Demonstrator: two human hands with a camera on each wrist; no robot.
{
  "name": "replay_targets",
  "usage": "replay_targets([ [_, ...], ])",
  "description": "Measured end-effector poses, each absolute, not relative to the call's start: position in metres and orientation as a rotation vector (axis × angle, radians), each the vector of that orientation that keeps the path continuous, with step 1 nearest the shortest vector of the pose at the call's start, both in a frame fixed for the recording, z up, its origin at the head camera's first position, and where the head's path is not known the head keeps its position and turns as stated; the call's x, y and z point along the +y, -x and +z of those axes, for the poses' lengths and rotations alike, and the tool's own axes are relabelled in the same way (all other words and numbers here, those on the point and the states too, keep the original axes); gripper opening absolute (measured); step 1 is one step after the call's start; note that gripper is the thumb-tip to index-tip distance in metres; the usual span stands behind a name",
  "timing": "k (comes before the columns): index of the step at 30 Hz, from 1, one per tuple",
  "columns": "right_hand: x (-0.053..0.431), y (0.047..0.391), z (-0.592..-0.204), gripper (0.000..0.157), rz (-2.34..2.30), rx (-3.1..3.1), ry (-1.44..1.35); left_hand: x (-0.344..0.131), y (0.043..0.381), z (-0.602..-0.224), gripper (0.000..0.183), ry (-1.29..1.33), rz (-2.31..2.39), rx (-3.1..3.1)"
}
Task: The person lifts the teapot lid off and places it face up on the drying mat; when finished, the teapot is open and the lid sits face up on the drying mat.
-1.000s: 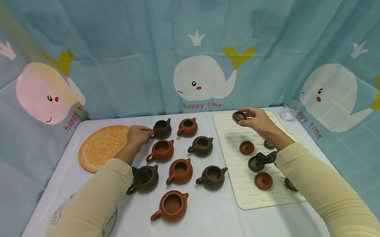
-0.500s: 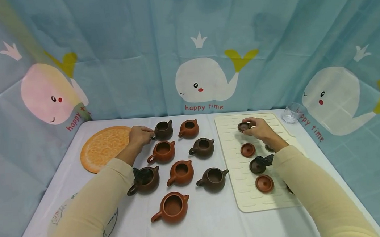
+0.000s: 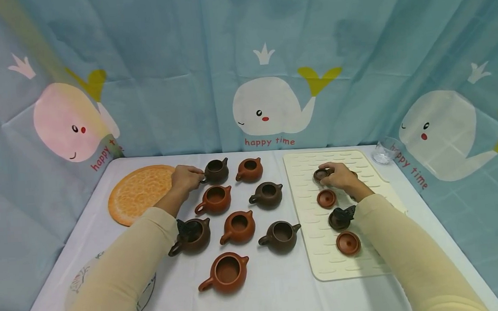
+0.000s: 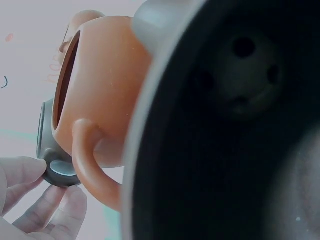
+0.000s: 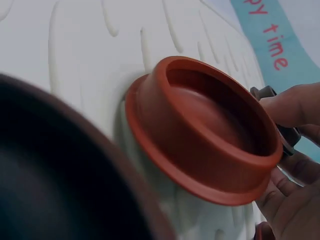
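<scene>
At the back left, my left hand (image 3: 186, 179) pinches the handle of a dark brown teapot (image 3: 217, 171) that has no lid on it. The left wrist view shows my thumb and fingers at that handle, behind an orange-brown teapot (image 4: 107, 75). My right hand (image 3: 340, 176) holds a dark brown teapot lid (image 3: 320, 174) at the cream mat (image 3: 299, 171), its hollow side up. In the right wrist view, a red-brown lid (image 5: 210, 130) lies upturned in front of my fingers and partly hides the held lid (image 5: 289, 139).
Several lidless brown and orange teapots (image 3: 238, 227) stand in rows mid-table. More upturned lids (image 3: 348, 243) lie on the mat, some hidden by my right arm. A clear glass (image 3: 384, 152) stands back right, a round orange mat (image 3: 137, 193) back left. A patterned round (image 3: 144, 295) shows under my left forearm.
My right hand has lowered the dark lid toward the cream mat, bringing it nearer to me. My left hand keeps its grip on the teapot handle. The whole view has shifted slightly.
</scene>
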State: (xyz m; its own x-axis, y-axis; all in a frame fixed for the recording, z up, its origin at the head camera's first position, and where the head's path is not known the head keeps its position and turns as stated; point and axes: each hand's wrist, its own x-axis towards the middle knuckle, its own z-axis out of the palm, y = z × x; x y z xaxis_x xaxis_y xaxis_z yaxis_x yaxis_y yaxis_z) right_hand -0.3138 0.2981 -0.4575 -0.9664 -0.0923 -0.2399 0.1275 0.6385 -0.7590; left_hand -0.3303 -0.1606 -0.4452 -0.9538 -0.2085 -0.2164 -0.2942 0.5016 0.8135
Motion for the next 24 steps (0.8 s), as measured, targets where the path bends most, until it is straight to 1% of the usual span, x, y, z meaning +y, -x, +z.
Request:
replay_targets([
  [9,0.295,0.313,-0.459,0.055,-1.153,2.659,0.053,-0.158,0.332,-0.447,0.016,0.479,1.45,2.647],
  [18,0.296,0.308,-0.456,0.061,-1.14,2.663,0.002,-0.158,0.331,-0.445,0.018,0.452,1.44,2.658],
  [24,0.299,0.304,-0.448,0.058,-1.131,2.727,0.011,-0.165,0.323,-0.437,0.024,0.446,1.437,2.682],
])
